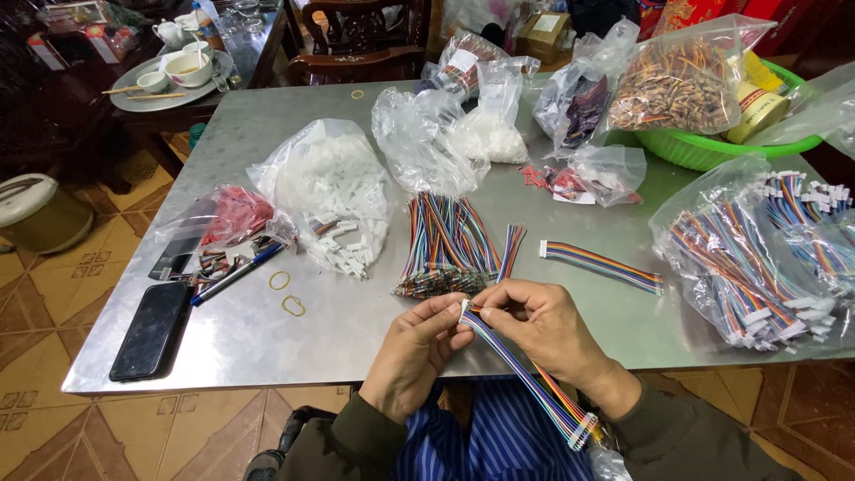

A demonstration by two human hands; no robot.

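centrally, at the near edge of the surface (267, 347), two hands are recorded close together. left hand (417, 352): fingers closed, thumb and forefinger pinched on the upper end of a rainbow ribbon cable (525, 374). right hand (543, 325): fingers curled and pinched on the same upper end, just beside the left fingertips. the cable is held above the surface edge and is seen running down and to the right over the lap, ending in a white connector (583, 434) near a blue striped garment (499, 445).

just beyond the hands: a bundle of multicoloured wires (445, 245), laid upright in the view, loose ends toward the hands. to its right, a second ribbon cable (601, 265) lying flat, well apart from the held one.

left of the bundle: an open clear bag of small white connectors (334, 200), some spilled onto the surface. further left: a bag of red parts (233, 216), a blue pen (236, 274), two rubber bands (287, 294), and a black phone (153, 330) at the left edge.

right side: a large clear bag of finished ribbon cables (744, 254).

far side: several clear bags (427, 134), a small bag with red pieces (592, 174), and a green basin (712, 147) carrying a bag of brownish wires (686, 85).

background, off the surface: a tray with cups and bowls (169, 76) on a dark table, a wooden chair (361, 40).
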